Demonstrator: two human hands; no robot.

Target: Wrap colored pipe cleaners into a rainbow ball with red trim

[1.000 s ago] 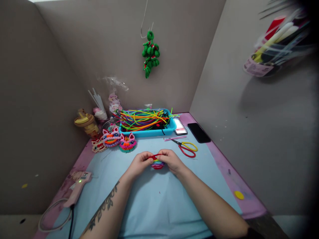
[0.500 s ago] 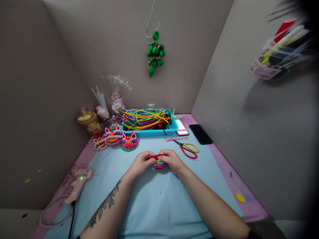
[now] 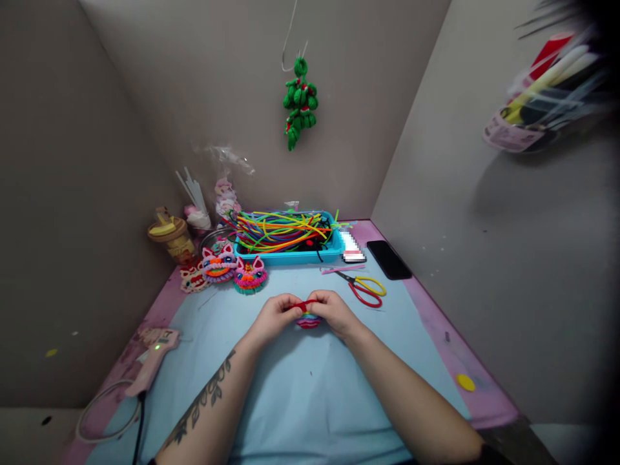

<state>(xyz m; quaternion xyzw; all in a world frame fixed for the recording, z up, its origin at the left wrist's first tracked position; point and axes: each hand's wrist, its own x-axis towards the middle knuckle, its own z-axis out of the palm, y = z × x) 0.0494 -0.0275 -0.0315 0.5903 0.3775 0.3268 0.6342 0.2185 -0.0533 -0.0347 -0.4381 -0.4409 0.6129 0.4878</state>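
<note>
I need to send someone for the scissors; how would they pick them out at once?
Start at the blue tray of colourful craft sticks against the back wall. Just in front of its right end lie the scissors, beside a black phone; only they have one yellow and one red handle.

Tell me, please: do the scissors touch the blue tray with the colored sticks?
Apart. In the head view, the scissors lie on the mat in front of the blue tray, with a plain strip of mat between them.
</note>
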